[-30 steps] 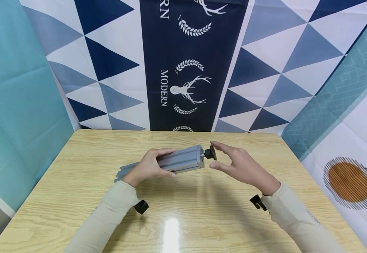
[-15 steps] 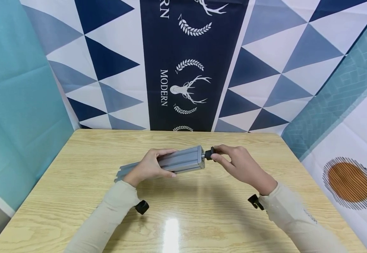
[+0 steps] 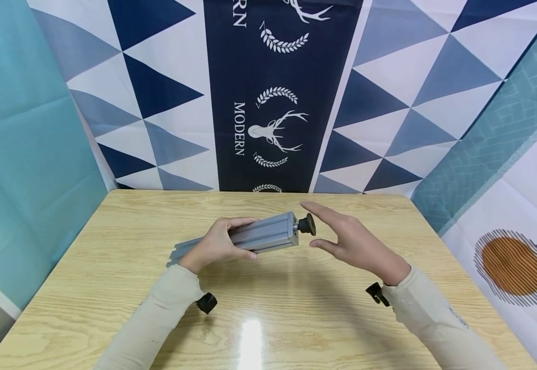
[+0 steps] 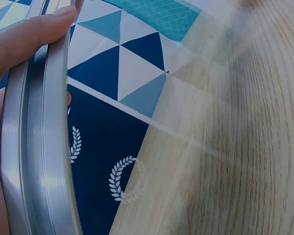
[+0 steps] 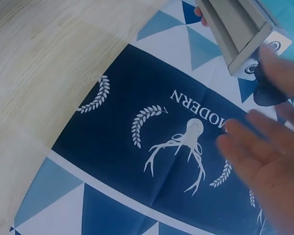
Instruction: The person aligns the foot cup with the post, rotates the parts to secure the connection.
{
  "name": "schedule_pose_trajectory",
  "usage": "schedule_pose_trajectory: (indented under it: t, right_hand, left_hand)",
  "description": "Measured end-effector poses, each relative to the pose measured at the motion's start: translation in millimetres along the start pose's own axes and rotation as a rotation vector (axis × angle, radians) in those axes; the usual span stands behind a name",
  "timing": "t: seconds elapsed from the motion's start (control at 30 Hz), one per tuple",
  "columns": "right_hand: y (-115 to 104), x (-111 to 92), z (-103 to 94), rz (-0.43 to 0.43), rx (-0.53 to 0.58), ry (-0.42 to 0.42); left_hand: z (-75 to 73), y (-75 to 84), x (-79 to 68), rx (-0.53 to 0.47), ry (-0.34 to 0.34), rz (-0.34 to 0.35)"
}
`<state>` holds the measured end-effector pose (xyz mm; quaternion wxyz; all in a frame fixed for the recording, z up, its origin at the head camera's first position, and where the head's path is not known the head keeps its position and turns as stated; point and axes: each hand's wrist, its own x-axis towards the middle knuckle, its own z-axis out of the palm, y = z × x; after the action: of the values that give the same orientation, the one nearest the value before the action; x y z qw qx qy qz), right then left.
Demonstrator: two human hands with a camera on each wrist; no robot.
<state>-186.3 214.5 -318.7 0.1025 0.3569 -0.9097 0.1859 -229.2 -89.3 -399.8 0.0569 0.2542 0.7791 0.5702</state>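
A grey grooved aluminium profile (image 3: 268,232) is held above the table, tilted with its right end higher in the head view. My left hand (image 3: 219,241) grips it around the middle, thumb along the near side; the left wrist view shows its long groove. From the profile's right end cap (image 3: 293,229) sticks out a short metal stem bearing a black round levelling foot (image 3: 310,225). Beside that foot my right hand (image 3: 349,239) hovers with thumb and fingers spread, apart from it. In the right wrist view the thumb partly covers the black foot (image 5: 268,93).
The light wood table (image 3: 259,303) lies beneath both hands. Patterned cloth (image 3: 273,103) hangs behind its far edge, with teal cloth (image 3: 32,128) at the left. Black wrist mounts (image 3: 207,302) hang below both sleeves.
Half a second ago my right thumb and fingers pinched the black foot; now they have spread and let go, as they stood a second ago. My left hand and the profile stay put.
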Motion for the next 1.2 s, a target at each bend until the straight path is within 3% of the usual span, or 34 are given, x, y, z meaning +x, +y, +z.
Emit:
schedule_pose_trajectory:
  t: [0.1, 0.2, 0.43, 0.6, 0.8, 1.07, 1.13, 1.2]
  right_hand:
    - [0.6, 0.5, -0.4, -0.096, -0.01, 0.04]
    - [0.5, 0.6, -0.2, -0.098, -0.014, 0.062]
    - [-1.3, 3.9, 8.8, 0.184, 0.031, 0.015]
    - [-1.1, 3.8, 10.1, 0.248, 0.024, 0.011]
    - [-0.8, 0.1, 1.0, 0.207, 0.055, -0.077]
    - [1.7, -0.2, -0.1, -0.05, 0.043, 0.016]
    - [0.0, 0.6, 1.2, -0.046, 0.038, 0.037]
    - [-2.0, 1.5, 2.8, 0.011, 0.041, 0.044]
  left_hand:
    - [-0.3, -0.7, -0.3, -0.003, 0.0, -0.004]
    - [-0.1, -0.9, -0.3, 0.008, -0.001, 0.0]
    - [2.0, -0.7, 0.4, 0.038, -0.005, 0.011]
    - [2.6, 0.9, -0.2, 0.05, -0.008, 0.016]
    - [1.5, 1.9, -0.1, 0.047, 0.01, 0.003]
    - [0.7, 0.7, -0.4, 0.056, 0.008, -0.003]
    - [0.1, 0.8, -0.6, 0.053, 0.007, -0.004]
    - [-0.6, 1.2, -1.0, 0.049, 0.006, -0.008]
